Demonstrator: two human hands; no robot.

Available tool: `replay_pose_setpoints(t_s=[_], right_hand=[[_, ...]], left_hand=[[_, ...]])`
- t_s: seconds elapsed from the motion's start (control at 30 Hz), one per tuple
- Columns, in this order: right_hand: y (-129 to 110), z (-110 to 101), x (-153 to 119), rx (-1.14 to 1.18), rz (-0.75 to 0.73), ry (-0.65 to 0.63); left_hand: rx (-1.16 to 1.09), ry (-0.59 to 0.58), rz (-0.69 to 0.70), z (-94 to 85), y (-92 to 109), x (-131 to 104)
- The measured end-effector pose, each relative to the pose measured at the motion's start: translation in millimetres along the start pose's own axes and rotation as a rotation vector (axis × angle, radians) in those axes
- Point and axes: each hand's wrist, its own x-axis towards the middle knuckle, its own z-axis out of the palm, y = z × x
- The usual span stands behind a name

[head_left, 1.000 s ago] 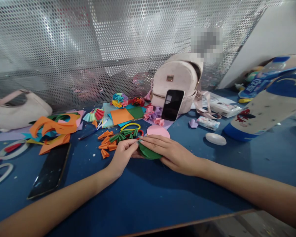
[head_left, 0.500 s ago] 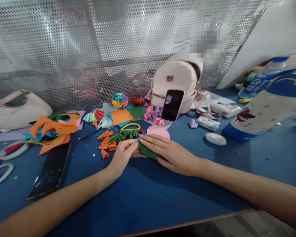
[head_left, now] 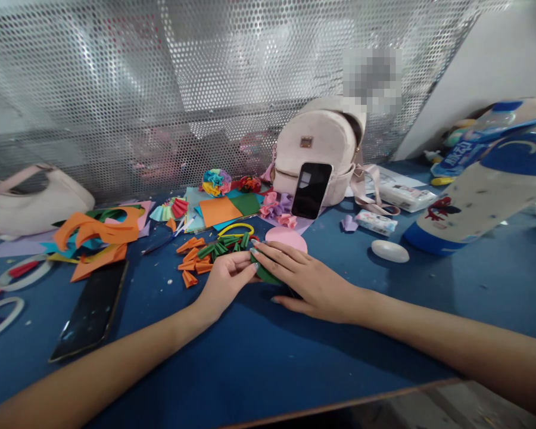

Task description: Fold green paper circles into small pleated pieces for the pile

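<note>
A piece of green paper (head_left: 268, 274) lies between my two hands, mostly covered by them. My left hand (head_left: 228, 279) pinches its left edge between thumb and fingers. Over the top of the paper, my right hand (head_left: 301, 273) lies with its fingers stretched out, and its thumb is spread apart below. The fingertips of both hands meet at the paper's upper left. Just beyond my right fingers is a pink paper circle (head_left: 286, 238), partly covered. Folded orange paper pieces (head_left: 190, 262) and folded green paper pieces (head_left: 218, 247) are heaped beyond my left hand.
A phone (head_left: 311, 190) leans on a pale backpack (head_left: 315, 140). Another phone (head_left: 92, 313) lies at left, near tape rolls (head_left: 9, 280) and orange paper scraps (head_left: 100, 229). At right are a white oval object (head_left: 390, 251), tissue packs (head_left: 377, 223) and a large bottle (head_left: 482, 196).
My right thumb has moved out from the paper's lower edge, and the right fingers have slid slightly left. My left hand has shifted a little, covering more of the paper.
</note>
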Motion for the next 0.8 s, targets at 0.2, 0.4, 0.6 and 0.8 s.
replay_pose_setpoints(t_s=[0.2,0.4,0.6,0.8], right_hand=[[-0.1,-1.5,-1.8,0.206,0.045,0.082],[4.0,-5.8,0.8,0.505,0.215,0.289],[5.8,-4.2,3.2,0.604,0.163,0.164],[3.5,-3.6,2.8,0.817,0.133,0.054]], left_hand=[[0.046,-0.01,0.031,-0.1,-2.9,0.8],[0.164,-0.071,0.064,3.0,-1.9,-6.1],[0.29,-0.159,0.11,6.5,0.9,-10.1],[0.228,-0.289,0.059,6.5,2.2,-11.3]])
